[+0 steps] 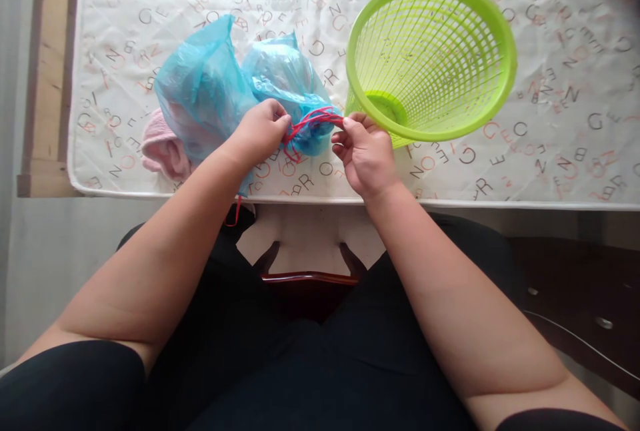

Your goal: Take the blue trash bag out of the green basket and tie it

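Note:
Between my two hands stretches a bunch of red drawstring (320,114) belonging to a blue plastic bag (285,71). My left hand (263,128) pinches the drawstring's left end, its fingertips closed by the bag's gathered part. At the other end, thumb and forefinger of my right hand (367,151) grip the string, the other fingers curled. A second puffed-out blue bag (200,78) lies to the left, partly behind my left forearm. Whether the two blue parts are joined, I cannot tell.
A bright green plastic basket (507,64) lies tilted on the letter-printed mattress (565,164), right beside my right hand. Folded pink cloth (163,144) rests left of the bags. A wooden frame (47,71) borders the mattress. Below its front edge stands a dark red chair (310,279).

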`<action>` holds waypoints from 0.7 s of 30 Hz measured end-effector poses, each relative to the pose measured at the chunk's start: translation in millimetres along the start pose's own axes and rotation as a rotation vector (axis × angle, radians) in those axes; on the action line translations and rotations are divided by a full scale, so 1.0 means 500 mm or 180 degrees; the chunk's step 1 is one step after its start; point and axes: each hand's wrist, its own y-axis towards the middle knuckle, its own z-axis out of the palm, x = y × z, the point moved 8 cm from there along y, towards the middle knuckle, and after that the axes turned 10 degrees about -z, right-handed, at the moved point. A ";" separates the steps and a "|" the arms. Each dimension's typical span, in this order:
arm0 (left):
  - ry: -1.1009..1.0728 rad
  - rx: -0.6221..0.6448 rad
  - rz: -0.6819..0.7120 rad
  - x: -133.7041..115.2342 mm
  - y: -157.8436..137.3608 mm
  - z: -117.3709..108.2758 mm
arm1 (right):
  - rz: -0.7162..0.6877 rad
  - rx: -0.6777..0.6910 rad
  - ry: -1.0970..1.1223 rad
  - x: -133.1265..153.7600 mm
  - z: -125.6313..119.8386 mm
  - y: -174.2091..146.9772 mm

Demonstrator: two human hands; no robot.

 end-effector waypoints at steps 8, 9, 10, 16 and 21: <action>0.0259 -0.0431 0.0013 0.007 0.010 -0.041 | 0.0462 -0.0071 0.0222 -0.024 -0.009 -0.004; 0.0260 -0.0444 0.0033 0.007 0.010 -0.043 | 0.0459 -0.0076 0.0227 -0.025 -0.010 -0.004; 0.0248 -0.0442 0.0062 0.007 0.009 -0.043 | 0.0438 -0.0096 0.0218 -0.026 -0.012 -0.004; 0.0348 -0.0348 -0.0016 0.004 0.008 -0.041 | 0.0273 -0.0204 0.0303 -0.036 -0.027 0.009; 0.0318 -0.0427 0.0223 -0.005 0.003 -0.044 | 0.0229 0.0027 0.0253 -0.037 -0.026 0.021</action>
